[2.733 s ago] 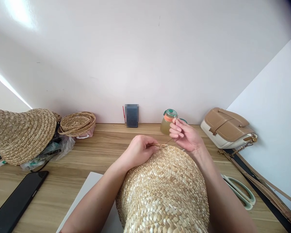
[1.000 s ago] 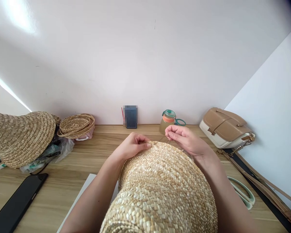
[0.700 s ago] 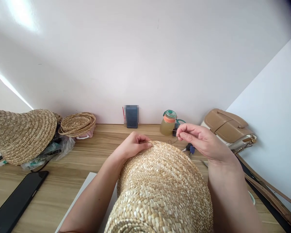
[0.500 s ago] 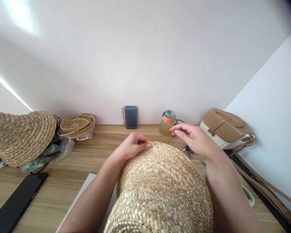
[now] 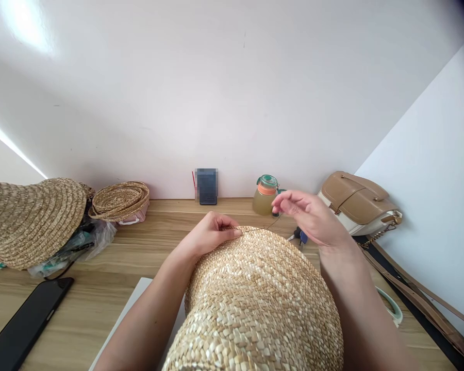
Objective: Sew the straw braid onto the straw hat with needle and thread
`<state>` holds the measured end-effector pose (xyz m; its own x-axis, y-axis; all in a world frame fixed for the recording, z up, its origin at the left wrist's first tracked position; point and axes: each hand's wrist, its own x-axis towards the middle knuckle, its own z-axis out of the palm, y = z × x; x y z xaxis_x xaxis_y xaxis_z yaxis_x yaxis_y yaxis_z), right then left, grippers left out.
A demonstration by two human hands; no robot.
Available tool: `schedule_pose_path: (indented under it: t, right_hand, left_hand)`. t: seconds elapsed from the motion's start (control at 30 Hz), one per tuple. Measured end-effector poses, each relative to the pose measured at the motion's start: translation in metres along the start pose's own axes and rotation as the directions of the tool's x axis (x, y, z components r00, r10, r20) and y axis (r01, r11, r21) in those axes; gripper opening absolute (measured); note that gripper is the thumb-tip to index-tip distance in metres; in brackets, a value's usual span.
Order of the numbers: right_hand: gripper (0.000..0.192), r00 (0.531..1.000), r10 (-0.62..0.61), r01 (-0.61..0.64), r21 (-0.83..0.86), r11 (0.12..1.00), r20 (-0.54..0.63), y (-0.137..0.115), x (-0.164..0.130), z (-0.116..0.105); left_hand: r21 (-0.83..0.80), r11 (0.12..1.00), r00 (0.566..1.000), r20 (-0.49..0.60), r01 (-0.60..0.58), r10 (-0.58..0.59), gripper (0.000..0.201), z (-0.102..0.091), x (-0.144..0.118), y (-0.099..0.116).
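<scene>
A woven straw hat [image 5: 255, 293] fills the lower middle of the view, its brim edge facing away from me. My left hand [image 5: 212, 234] pinches that edge between thumb and fingers at the far left of the brim. Beyond the brim's right part, my right hand [image 5: 305, 214] is raised with thumb and fingertips pressed together. A thin dark thread [image 5: 274, 222] runs from the brim edge up to these fingertips. Whether a needle is also between them I cannot make out.
Another straw hat [image 5: 38, 221] lies left over plastic bags, beside a coiled straw piece [image 5: 119, 200] on a pink box. A black phone [image 5: 27, 324] lies front left. Along the wall stand a dark device [image 5: 208, 186] and a drink bottle [image 5: 265, 198]; a handbag [image 5: 361, 201] sits right.
My right hand has shifted slightly, and the loosely looped thread below it now runs straighter from the brim. The left hand keeps its pinch on the hat.
</scene>
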<state>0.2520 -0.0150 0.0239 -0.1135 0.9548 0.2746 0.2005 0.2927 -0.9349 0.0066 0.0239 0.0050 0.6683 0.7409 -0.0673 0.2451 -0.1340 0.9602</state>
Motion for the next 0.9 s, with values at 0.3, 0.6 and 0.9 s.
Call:
schedule_pose_path:
  t: [0.3, 0.6, 0.9]
  right_hand:
    - [0.026, 0.959, 0.184, -0.108, -0.324, 0.94, 0.214, -0.001, 0.002, 0.019]
    - [0.034, 0.983, 0.075, -0.005, -0.387, 0.922, 0.167, -0.017, -0.012, 0.008]
    - [0.033, 0.997, 0.057, -0.075, -0.524, 0.848, -0.05, -0.008, -0.01, 0.003]
  left_hand:
    - [0.058, 0.998, 1.0, -0.003, -0.023, 0.023, 0.028, 0.001, 0.0, -0.002]
    - [0.047, 0.999, 0.999, -0.036, 0.005, -0.003, 0.028, 0.0, 0.001, -0.005]
    - [0.032, 0.999, 1.0, -0.02, 0.012, -0.012, 0.029, -0.001, 0.0, -0.005]
